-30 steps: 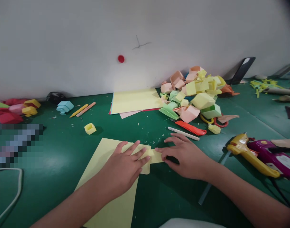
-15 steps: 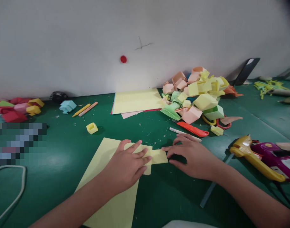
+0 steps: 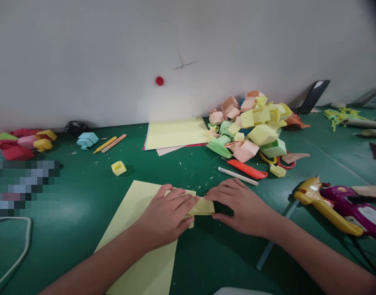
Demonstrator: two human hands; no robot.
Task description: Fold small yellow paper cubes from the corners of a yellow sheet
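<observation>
A small cut piece of pale yellow paper (image 3: 204,207), with folded flaps, lies partly on the right edge of a large yellow sheet (image 3: 147,262). My left hand (image 3: 171,213) presses over its left part, fingers together and thumb at the near side, hiding much of it. At its right end, my right hand (image 3: 237,207) holds the edge between fingertips and thumb. The flap between my hands is bent up. A small open yellow paper box (image 3: 118,168) sits farther back on the left.
A pile of folded paper boxes (image 3: 261,129) lies at the back right. Before it are a red cutter (image 3: 247,169) and a white stick (image 3: 238,176). A yellow-and-purple glue gun (image 3: 329,205) with its glue stick (image 3: 272,246) is at right. Stacked sheets (image 3: 177,133) lie against the wall.
My right hand has moved in to the left and its fingers have closed on the paper's right end. My left fingers have drawn together. The right flap now bends upward.
</observation>
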